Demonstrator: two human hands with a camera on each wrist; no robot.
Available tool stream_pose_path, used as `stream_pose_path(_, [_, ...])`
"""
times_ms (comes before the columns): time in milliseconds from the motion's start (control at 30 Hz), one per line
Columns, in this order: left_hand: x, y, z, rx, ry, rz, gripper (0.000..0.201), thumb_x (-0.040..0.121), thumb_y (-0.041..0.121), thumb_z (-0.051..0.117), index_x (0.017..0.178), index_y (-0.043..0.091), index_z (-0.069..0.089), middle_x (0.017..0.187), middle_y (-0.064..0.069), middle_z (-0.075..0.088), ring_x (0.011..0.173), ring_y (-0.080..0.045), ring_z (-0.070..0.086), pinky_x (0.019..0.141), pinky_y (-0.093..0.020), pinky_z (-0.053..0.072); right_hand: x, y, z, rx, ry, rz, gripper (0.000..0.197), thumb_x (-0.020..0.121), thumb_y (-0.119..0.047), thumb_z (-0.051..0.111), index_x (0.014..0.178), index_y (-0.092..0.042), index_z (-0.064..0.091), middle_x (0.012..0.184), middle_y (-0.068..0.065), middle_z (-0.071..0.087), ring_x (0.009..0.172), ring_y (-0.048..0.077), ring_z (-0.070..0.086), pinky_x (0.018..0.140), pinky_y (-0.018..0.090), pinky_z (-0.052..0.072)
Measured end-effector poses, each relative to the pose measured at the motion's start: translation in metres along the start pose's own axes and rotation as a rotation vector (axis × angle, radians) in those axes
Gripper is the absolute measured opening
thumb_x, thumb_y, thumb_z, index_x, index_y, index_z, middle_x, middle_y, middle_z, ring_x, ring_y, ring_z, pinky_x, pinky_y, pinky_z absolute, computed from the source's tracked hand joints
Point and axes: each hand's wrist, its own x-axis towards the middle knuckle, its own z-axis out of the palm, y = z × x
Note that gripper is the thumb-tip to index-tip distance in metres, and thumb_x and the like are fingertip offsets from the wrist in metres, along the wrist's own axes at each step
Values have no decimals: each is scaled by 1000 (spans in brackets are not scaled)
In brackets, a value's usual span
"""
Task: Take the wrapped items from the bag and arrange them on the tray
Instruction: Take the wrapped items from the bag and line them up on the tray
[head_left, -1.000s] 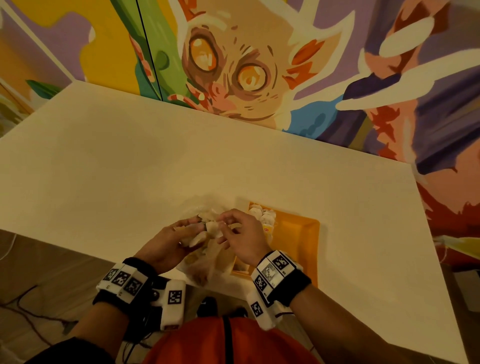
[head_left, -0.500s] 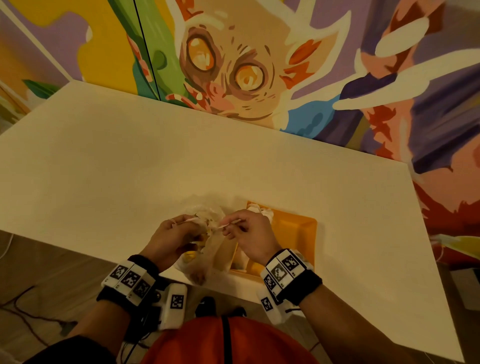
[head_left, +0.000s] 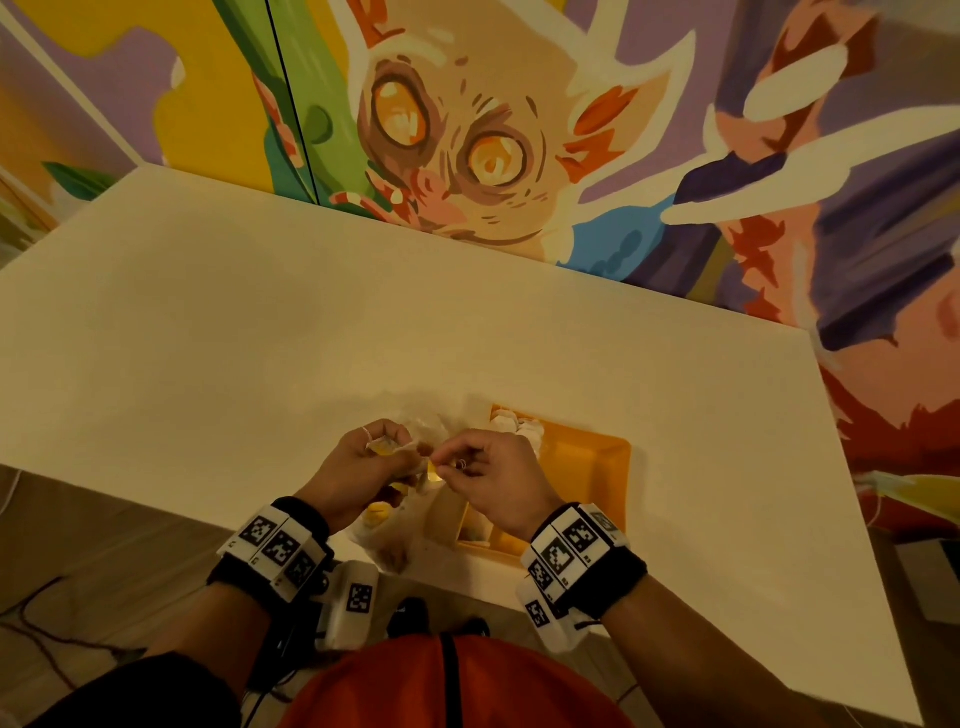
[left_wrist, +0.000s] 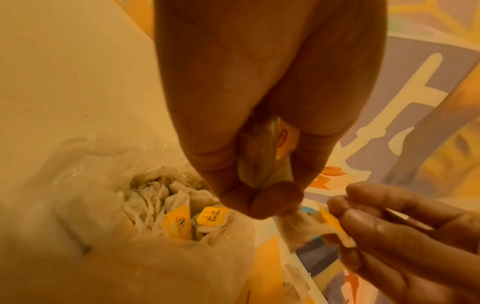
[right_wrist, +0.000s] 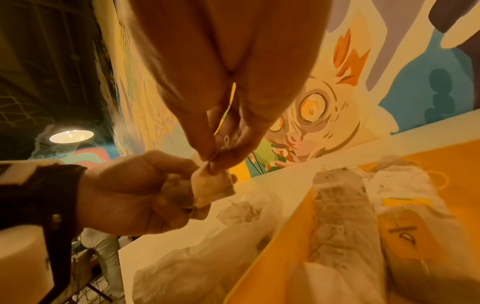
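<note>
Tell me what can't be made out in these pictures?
- Tray: the head view's near part is behind the right hand.
- Wrapped item: mostly covered by both hands' fingers; the left hand grips it.
- Tag print in the plastic bag: too small in the left wrist view.
- Count left in the bag: crumpled wrappers overlap.

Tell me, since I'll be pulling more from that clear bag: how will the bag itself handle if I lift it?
Probably floppy: the bag lies crumpled and slumped on the table. Likely light, being thin see-through film. It may spill, since its mouth gapes open over the wrapped items inside.
</note>
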Motion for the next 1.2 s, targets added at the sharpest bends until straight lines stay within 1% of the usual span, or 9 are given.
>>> stream_pose_path(133, [-1,3,2,113,-85,14,25,87,-2,62,108,10,65,73,-11,63,61,-18,55,48,-27,42,4,1,-4,-81,-13,-87,25,80,-8,73,98,-24,71,103,-7,65,91,9,63,77,29,56])
stream_pose_path(233, [-1,5,3,185,-161,66,19,90,8,65,108,12,69,74,-11,61,62,-15,53,49,-27,41,5,1,-7,-94,-25,-88,38,78,-7,74,108,-28,66,106,-7,61,90,11,64,71,24,53])
stream_pose_path(367, [0,4,3,179,-206,62,21,95,19,59,107,4,66,74,-6,59,61,-14,49,49,-25,38,3,-1,-12,-29,-56,-31,48,77,0,73,117,-25,61,98,-7,62,79,26,65,65,25,52])
stream_pose_path(500, [2,3,5,145,-274,-26,42,94,36,58,108,-3,60,66,0,54,58,-13,40,49,-22,32,1,-3,-16,4,-136,13,58,75,4,73,123,-24,56,96,-4,61,74,25,61,66,23,51])
stream_pose_path(633, [0,4,4,165,-386,-41,35,80,51,69,85,16,68,65,0,48,55,-11,38,50,-22,31,2,-8,-19,17,-193,36,69,73,9,74,129,-24,52,102,0,60,66,9,58,66,30,56])
stream_pose_path(833, [4,2,0,272,-341,-12,17,77,39,73,76,22,70,69,-3,57,56,-11,43,49,-24,33,3,-7,-21,72,-185,63,70,74,7,75,130,-29,51,107,-2,58,68,11,54,67,24,51])
stream_pose_path(967, [6,1,-3,200,-306,32,12,79,27,75,84,17,71,69,-4,60,54,-9,45,47,-23,32,2,-2,-18,234,-103,117,66,75,5,76,130,-22,51,105,3,61,75,14,62,79,39,56])
stream_pose_path(1100, [7,1,-1,130,-247,85,20,81,26,75,91,9,69,67,-2,61,52,-8,44,47,-23,32,2,8,-12,226,-2,191,36,81,-9,76,113,-17,62,91,-4,68,81,9,67,78,29,58])
stream_pose_path(1200, [10,-1,-2,87,-205,81,38,75,34,79,100,8,68,73,-8,59,56,-11,43,47,-24,33,1,14,-9,197,0,168,5,87,-13,71,89,-17,69,76,-7,70,70,4,66,68,21,55])
